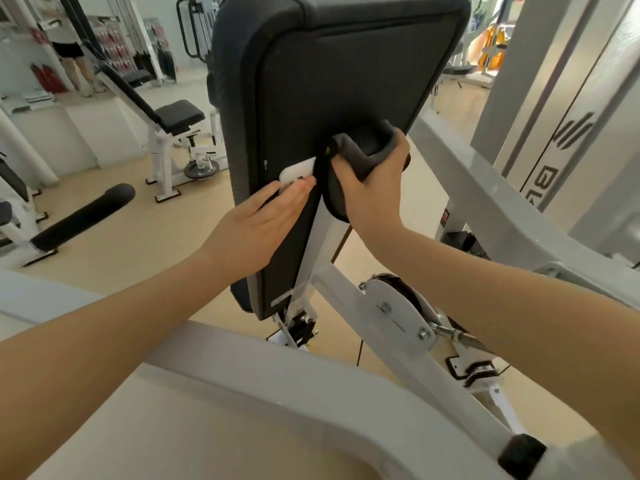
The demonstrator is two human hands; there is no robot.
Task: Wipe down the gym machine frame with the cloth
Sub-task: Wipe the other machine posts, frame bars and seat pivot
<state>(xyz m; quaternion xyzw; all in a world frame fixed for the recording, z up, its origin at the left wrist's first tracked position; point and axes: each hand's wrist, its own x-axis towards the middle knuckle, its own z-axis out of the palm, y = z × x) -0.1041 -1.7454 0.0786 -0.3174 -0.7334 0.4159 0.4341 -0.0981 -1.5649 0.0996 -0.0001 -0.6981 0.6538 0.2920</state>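
Dark grey cloth (360, 157), bunched

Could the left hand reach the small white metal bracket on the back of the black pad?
Probably yes: the left hand lies flat on the black pad, fingertips already touching the white metal bracket.

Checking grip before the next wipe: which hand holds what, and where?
The right hand grips the grey cloth bunched over a black knob behind the pad. The left hand holds nothing, resting flat there.
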